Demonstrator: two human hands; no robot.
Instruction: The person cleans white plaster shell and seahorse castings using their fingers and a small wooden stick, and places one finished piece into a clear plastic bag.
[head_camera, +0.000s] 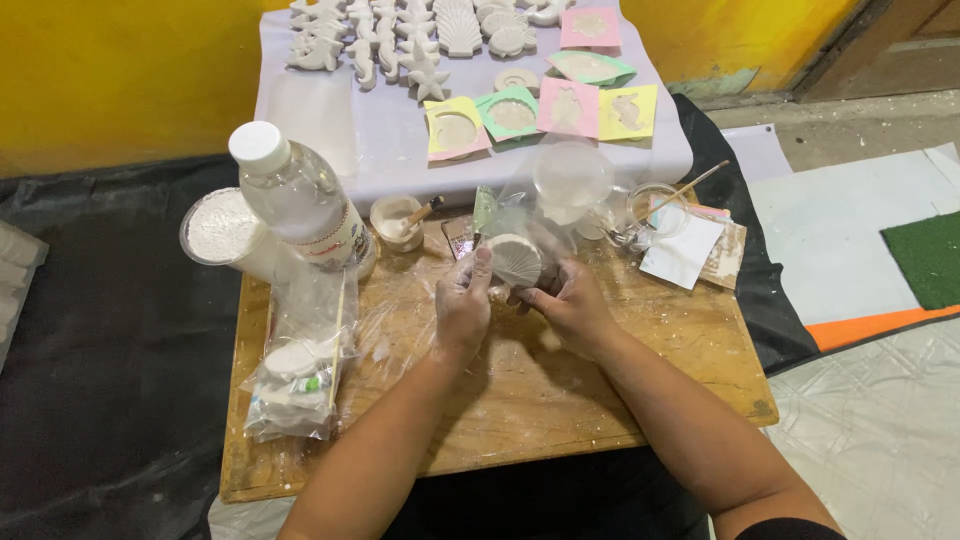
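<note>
Plaster shell (513, 260) over dusty wooden board (560, 400)

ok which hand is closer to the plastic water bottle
Left. The left hand grips the white shell-shaped cast just right of the plastic water bottle in the picture; the right hand holds the cast's far side, farther from the bottle.

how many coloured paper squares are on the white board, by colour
pink paper squares: 2
green paper squares: 2
yellow paper squares: 2
total: 6
</note>
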